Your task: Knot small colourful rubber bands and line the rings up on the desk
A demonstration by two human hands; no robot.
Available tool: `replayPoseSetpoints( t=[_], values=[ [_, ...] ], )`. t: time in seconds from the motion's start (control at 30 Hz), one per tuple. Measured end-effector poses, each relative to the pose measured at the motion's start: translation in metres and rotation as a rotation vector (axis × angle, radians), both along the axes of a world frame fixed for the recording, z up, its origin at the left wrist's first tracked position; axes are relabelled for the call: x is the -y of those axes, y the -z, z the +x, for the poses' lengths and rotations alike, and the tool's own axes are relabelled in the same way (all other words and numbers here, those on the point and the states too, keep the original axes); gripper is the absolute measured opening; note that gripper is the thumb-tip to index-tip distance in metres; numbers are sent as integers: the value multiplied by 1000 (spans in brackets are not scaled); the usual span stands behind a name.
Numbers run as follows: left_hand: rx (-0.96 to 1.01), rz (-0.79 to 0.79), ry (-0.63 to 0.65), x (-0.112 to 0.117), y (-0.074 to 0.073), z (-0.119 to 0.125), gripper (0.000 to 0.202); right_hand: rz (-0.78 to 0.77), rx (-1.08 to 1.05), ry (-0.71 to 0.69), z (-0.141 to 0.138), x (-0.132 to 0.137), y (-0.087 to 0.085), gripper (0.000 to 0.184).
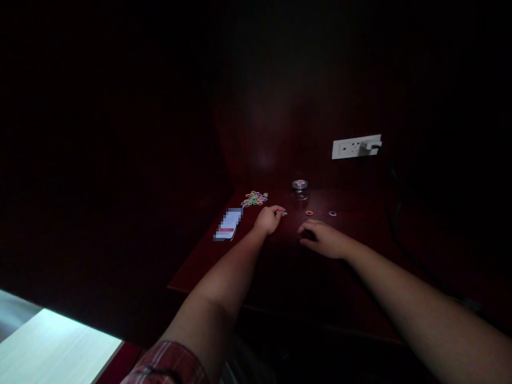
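My left hand point(269, 220) reaches over the dark red table, its fingers pinched at a small green hair tie point(285, 213). To the right of those fingertips lie an orange hair tie point(309, 213) and a purple hair tie point(333, 213), spaced apart in a row. Below the orange one hovers my right hand point(326, 240), fingers curved and the thumb apart, with nothing visible between them. A heap of pastel hair ties point(255, 199) is beyond my left hand, to its left. Behind the row stands a small clear jar point(300, 190) with a lid.
A phone point(229, 224) with a lit, blurred screen lies near the table's left edge. On the back wall is a white socket panel point(356, 146) with a plug in it, and a dark cable hangs down at the right. A pale board point(56, 346) shows at lower left.
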State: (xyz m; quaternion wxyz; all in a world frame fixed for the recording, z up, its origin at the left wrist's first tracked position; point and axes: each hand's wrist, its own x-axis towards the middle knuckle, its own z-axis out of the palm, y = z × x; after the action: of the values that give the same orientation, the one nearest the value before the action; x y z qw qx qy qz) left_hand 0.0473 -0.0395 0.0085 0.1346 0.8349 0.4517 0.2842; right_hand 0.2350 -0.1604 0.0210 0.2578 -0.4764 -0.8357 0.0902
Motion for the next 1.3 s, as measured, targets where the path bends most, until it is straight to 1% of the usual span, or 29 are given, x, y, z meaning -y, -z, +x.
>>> replayPoseSetpoints(
  t=[0.13,0.2,0.27,0.33,0.5,0.63,0.77,0.9,0.97,1.0,1.1,1.17,1.23,1.3],
  values=[
    [-47,51,-9,11,-3,0,27,6,-6,4,0,0,0,20],
    [-107,78,1,18,-4,0,33,5,-7,4,0,-1,1,20],
    [-213,88,40,25,-4,0,40,4,-6,-3,-1,-1,1,21],
    [-286,66,71,30,-4,0,47,-2,-8,-9,-1,-1,1,21],
    [-415,1,55,33,-10,1,73,-12,-13,10,-3,2,-1,20],
    [-491,-103,86,30,-15,2,82,-14,-5,6,-4,4,-4,20],
    [-511,-69,106,31,-13,-1,87,-14,5,-1,-2,4,-4,19],
    [-425,-40,80,31,-8,-11,88,-30,4,-3,-2,4,-4,19],
    [-396,-30,40,25,-5,-17,90,-47,6,-1,-2,3,-4,20],
    [-392,-46,-5,20,-3,-20,91,-53,1,1,-2,3,-4,19],
    [-384,-148,-219,0,2,-28,96,-70,-9,-1,-3,3,-5,18],
    [-362,-167,-325,-13,4,-30,96,-91,-6,-3,-3,4,-6,18],
    [-345,-155,-387,-23,5,-30,94,-102,-4,-5,-3,4,-7,18],
    [-337,-135,-400,-29,6,-27,90,-105,-1,-7,-3,4,-7,18]
  ],
)
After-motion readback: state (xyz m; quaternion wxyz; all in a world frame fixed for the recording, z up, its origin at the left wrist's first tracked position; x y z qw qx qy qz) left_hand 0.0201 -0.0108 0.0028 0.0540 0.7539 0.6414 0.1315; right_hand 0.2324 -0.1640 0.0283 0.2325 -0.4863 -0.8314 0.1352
